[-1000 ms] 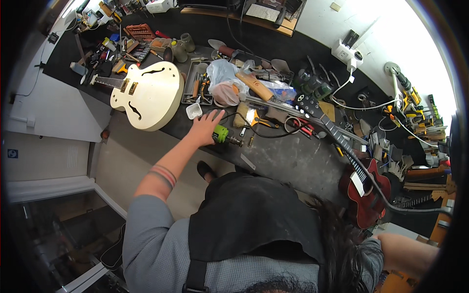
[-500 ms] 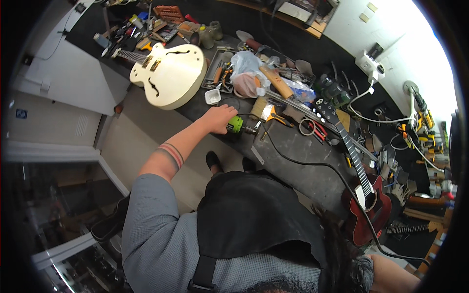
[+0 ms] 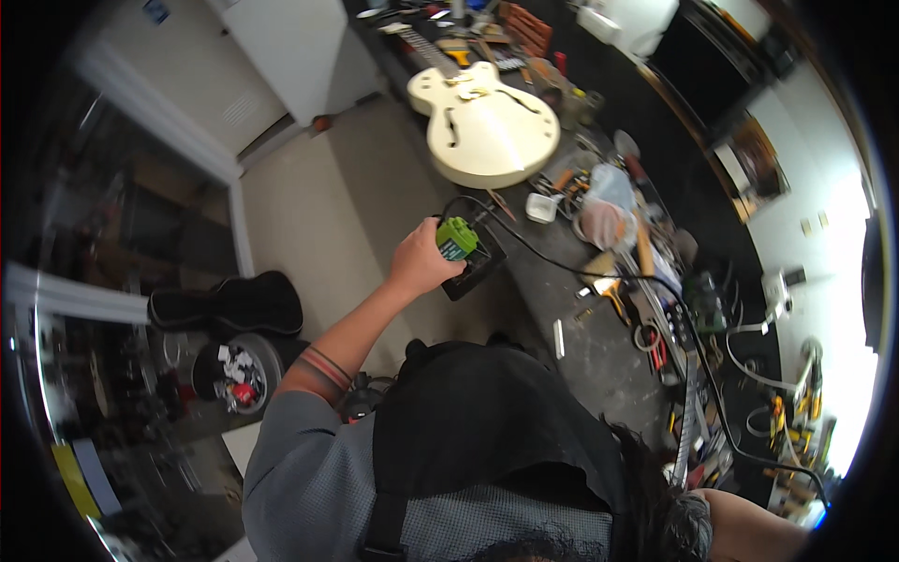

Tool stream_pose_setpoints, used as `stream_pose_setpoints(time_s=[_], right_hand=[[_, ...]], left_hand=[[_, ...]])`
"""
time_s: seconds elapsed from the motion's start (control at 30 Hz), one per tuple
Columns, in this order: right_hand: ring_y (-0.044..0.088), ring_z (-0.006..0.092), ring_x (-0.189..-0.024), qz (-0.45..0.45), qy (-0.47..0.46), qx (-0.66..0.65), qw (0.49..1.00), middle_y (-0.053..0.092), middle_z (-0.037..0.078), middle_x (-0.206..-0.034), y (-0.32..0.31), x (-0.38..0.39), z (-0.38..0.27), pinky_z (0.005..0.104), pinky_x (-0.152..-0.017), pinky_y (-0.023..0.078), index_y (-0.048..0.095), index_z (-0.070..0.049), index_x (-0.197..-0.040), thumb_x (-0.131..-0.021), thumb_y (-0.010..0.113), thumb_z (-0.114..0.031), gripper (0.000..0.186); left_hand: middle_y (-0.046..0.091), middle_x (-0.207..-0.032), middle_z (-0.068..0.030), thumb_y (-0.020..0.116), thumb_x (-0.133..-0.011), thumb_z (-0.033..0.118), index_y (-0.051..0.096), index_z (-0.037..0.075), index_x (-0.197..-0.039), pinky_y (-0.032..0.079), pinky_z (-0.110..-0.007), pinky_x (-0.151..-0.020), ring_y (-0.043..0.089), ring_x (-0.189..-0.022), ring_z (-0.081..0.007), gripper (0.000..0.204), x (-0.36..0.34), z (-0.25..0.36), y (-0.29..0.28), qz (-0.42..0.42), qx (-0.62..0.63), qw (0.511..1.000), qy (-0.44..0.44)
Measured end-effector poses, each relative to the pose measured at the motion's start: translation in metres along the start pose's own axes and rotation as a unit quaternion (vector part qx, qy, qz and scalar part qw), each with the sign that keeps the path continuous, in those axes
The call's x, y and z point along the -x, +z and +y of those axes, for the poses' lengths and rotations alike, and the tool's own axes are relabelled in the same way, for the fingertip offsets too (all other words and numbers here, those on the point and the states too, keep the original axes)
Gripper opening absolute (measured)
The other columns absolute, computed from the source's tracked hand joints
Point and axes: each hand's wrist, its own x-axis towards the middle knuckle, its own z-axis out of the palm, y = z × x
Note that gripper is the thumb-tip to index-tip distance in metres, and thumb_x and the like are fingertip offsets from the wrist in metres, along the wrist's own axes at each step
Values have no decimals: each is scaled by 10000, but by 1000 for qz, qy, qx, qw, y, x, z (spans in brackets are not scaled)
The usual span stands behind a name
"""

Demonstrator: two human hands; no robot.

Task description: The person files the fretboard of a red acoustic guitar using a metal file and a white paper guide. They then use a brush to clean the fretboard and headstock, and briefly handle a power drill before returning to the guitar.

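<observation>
My left hand (image 3: 421,258) is closed around a green corded power tool, by its shape a trim router (image 3: 458,239). A dark, squarish base (image 3: 476,270) shows beside its lower end. The tool is held at the bench's near edge, and its black cord (image 3: 581,272) loops over the bench toward the lower right. Beyond it lies a cream hollow-body guitar (image 3: 492,131) with f-shaped holes, nearest to this hand. Of my right arm only a bare upper part (image 3: 749,526) shows at the lower right; the hand is out of the picture.
A small white tub (image 3: 540,208), plastic bags (image 3: 609,192), a brush, tape and red-handled pliers (image 3: 657,351) crowd the dark bench (image 3: 599,375). Left on the floor are a black guitar case (image 3: 229,304) and a bin of scraps (image 3: 242,375).
The view has swung left, so the red guitar has left the picture and the case and bin appear. My left hand has lifted the trim router and turned it.
</observation>
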Motion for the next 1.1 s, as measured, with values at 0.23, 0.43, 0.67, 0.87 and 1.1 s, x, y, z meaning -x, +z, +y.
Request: stream_pose_setpoints(time_s=[0.23, 0.43, 0.67, 0.87, 1.1], right_hand=[[599, 77, -858, -246, 98, -52, 963, 722, 36, -1056, 159, 44, -51, 250, -737, 478, 682, -12, -1453, -1121, 579, -224, 407], [604, 61, -869, -566, 236, -157, 774, 742, 35, -1073, 348, 151, -113, 230, -727, 470, 690, -5, -1487, -1108, 596, -218, 445], [410, 409, -1651, -692, -113, -383, 601, 495, 298, -1710, 484, 390, -315, 434, -1362, 303, 408, 9, -1720, -1102, 695, -236, 723], [689, 196, -1114, -859, 65, -487, 147, 744, 92, -1198, 525, 437, -421, 360, -1023, 545, 697, 30, -1288, -1192, 587, -314, 373], [672, 189, -969, -844, -125, -521, -28, 758, 75, -1064, 567, 377, -461, 377, -881, 539, 766, -31, -1207, -1175, 593, -261, 290]], left_hand=[[765, -1190, -263, 941, -756, 350, 591, -43, -1340, 596, -492, -958, 768, -1114, -437, 786, 95, -117, -136, 149, 129, 966, -170], [749, -1222, -141, 968, -763, 214, 608, -38, -1360, 590, -383, -969, 742, -1104, -232, 742, 177, -174, -241, 233, 236, 923, -197], [735, -1291, -117, 978, -769, 182, 569, -42, -1505, 555, -378, -1058, 712, -1162, -218, 871, 251, -183, -286, 345, 452, 790, -228], [740, -1289, -117, 967, -771, 152, 578, -35, -1499, 559, -371, -1044, 718, -1147, -217, 846, 264, -176, -284, 490, 411, 725, -258], [716, -1139, -82, 859, -839, 174, 611, -9, -1384, 581, -365, -902, 707, -1005, -193, 627, 271, -164, -289, 674, 375, 545, -329]])
